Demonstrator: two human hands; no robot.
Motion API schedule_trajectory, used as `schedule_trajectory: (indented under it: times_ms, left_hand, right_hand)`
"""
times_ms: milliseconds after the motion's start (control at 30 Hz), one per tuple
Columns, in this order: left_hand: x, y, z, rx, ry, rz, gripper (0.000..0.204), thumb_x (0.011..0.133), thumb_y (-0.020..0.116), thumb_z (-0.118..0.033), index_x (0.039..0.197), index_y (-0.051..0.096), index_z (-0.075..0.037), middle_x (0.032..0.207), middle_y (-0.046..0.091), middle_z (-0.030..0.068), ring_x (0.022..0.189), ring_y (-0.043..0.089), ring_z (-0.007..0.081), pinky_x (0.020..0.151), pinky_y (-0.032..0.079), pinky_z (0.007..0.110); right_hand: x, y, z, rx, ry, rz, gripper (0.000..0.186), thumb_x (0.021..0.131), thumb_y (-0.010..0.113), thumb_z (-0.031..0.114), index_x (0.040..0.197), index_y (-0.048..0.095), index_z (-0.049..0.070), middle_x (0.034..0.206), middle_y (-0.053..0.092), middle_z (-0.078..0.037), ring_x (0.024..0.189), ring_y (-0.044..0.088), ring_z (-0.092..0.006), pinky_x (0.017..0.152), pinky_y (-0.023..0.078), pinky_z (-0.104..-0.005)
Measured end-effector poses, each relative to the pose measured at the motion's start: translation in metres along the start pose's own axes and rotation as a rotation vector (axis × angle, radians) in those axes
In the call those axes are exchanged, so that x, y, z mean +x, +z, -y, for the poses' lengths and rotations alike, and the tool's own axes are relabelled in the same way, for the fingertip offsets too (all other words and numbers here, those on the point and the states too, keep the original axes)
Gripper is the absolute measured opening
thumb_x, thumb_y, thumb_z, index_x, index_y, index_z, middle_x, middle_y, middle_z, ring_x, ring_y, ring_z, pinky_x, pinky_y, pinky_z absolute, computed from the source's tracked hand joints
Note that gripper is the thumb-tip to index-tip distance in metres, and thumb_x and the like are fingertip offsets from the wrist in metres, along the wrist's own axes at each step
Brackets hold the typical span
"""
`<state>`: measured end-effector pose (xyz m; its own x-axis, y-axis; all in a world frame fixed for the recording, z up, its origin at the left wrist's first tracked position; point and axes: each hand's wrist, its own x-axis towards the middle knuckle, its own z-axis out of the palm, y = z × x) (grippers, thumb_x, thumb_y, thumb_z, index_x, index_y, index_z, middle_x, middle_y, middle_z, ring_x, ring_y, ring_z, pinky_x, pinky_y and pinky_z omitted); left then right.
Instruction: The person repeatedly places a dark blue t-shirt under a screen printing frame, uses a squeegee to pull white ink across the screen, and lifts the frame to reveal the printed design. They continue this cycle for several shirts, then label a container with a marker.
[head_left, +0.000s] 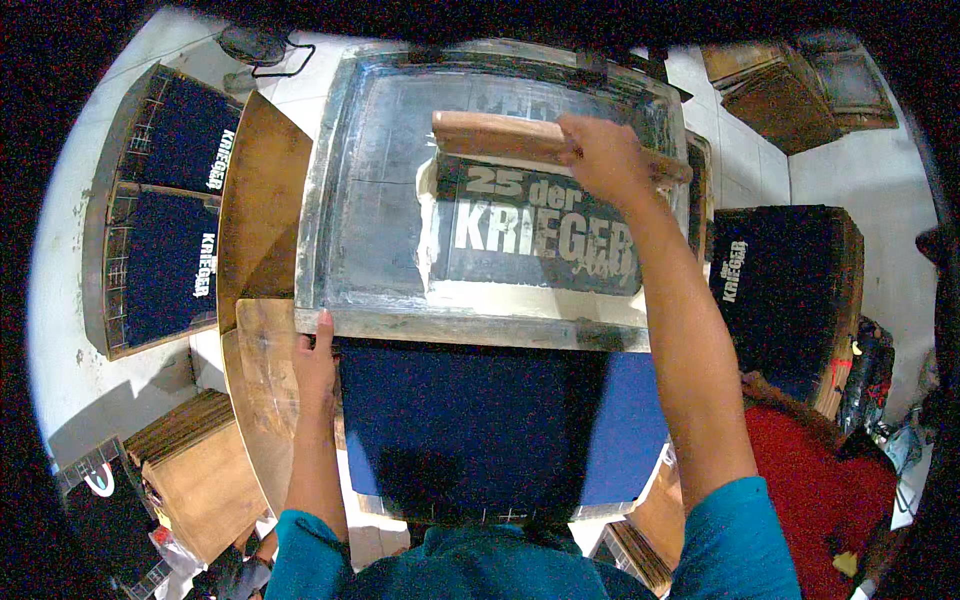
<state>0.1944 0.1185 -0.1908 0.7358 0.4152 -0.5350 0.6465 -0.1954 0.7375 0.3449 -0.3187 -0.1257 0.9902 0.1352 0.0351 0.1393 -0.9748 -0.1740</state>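
Both hands grip: left hand point(317, 372) the screen frame's point(480, 328) near corner, right hand point(608, 160) the squeegee point(500, 136) beyond.

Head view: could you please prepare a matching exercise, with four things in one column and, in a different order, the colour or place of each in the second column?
Things:
1. Left hand
2. Right hand
3. Cloth just in front of the person
4. Co-worker's shirt

Colours and places:
A. Red
B. On the wooden bar
C. Dark blue
D. At the near left corner of the frame

Right pairs: 1-D, 2-B, 3-C, 4-A
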Motion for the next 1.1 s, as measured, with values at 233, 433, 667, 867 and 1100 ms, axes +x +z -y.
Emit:
schedule_trajectory:
  times_ms: [233, 433, 667, 867, 1100]
  left_hand:
    - [0.009, -0.005, 0.004, 0.014, 0.021, 0.033, 0.053, 0.096, 0.068, -0.054, 0.105, 0.067, -0.002, 0.088, 0.066, -0.0007, 0.072, 0.054, 0.0093, 0.061, 0.042, 0.025]
    - [0.005, -0.006, 0.002, -0.075, 0.076, 0.145, 0.066, 0.097, 0.066, -0.054, 0.132, 0.059, 0.002, 0.114, 0.068, 0.0062, 0.097, 0.062, 0.0181, 0.080, 0.051, 0.032]
    - [-0.007, 0.003, -0.009, -0.294, -0.162, 0.195, 0.069, 0.099, 0.063, -0.053, 0.138, 0.053, 0.002, 0.123, 0.066, 0.0112, 0.104, 0.066, 0.0234, 0.091, 0.054, 0.038]
    - [-0.027, -0.002, -0.026, -0.267, -0.018, 0.099, 0.057, 0.100, 0.063, -0.049, 0.128, 0.060, 0.001, 0.119, 0.068, 0.0099, 0.105, 0.066, 0.0222, 0.091, 0.054, 0.038]
    - [-0.029, -0.004, -0.029, -0.350, -0.019, 0.183, 0.055, 0.102, 0.062, -0.043, 0.133, 0.057, 0.003, 0.124, 0.066, 0.0107, 0.109, 0.064, 0.0219, 0.095, 0.052, 0.038]
  right_hand:
    - [-0.091, 0.014, 0.035, 0.055, 0.060, 0.091, 0.021, 0.082, 0.066, 0.010, 0.102, 0.066, 0.013, 0.101, 0.072, -0.013, 0.098, 0.067, -0.0379, 0.084, 0.048, -0.0552]
    - [-0.172, 0.015, 0.078, 0.077, 0.058, -0.003, 0.022, 0.081, 0.061, 0.006, 0.101, 0.066, 0.012, 0.108, 0.072, -0.008, 0.104, 0.066, -0.0291, 0.087, 0.044, -0.0507]
    - [-0.205, 0.027, 0.100, 0.047, 0.040, -0.145, 0.023, 0.085, 0.059, 0.012, 0.107, 0.066, 0.011, 0.108, 0.068, -0.007, 0.106, 0.063, -0.0272, 0.086, 0.045, -0.0477]
    - [-0.162, -0.007, 0.070, 0.082, 0.025, -0.044, 0.027, 0.082, 0.068, 0.010, 0.109, 0.067, 0.011, 0.109, 0.070, -0.011, 0.106, 0.065, -0.0331, 0.087, 0.047, -0.0505]
    - [-0.101, -0.044, 0.040, 0.317, 0.024, 0.371, 0.038, 0.080, 0.080, 0.020, 0.113, 0.067, 0.007, 0.104, 0.070, -0.021, 0.100, 0.066, -0.0435, 0.085, 0.051, -0.0518]
